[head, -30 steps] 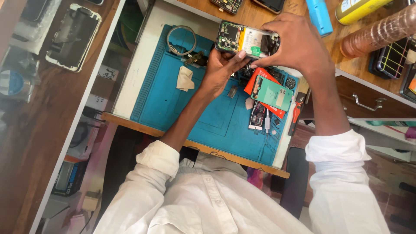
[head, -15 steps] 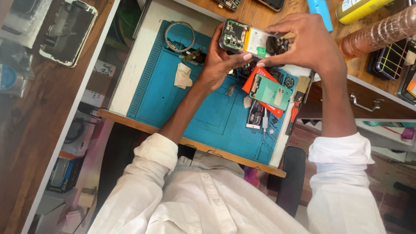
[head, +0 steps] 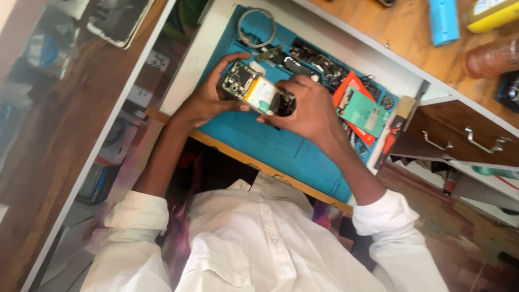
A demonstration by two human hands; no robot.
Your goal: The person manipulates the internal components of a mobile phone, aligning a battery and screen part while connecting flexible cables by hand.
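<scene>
Above the blue silicone repair mat (head: 270,146) on the table, the left hand (head: 203,100) clasps the opened smartphone with exposed green circuit board (head: 254,89), steadying it while the right hand (head: 305,108) pinches its right end.

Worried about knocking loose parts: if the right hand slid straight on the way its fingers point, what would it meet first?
The right hand already rests on the opened phone; past it, the left hand gripping the far end looks first, though depth is unclear.

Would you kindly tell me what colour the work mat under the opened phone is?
The work mat is teal blue, seen best in the head view.
</scene>
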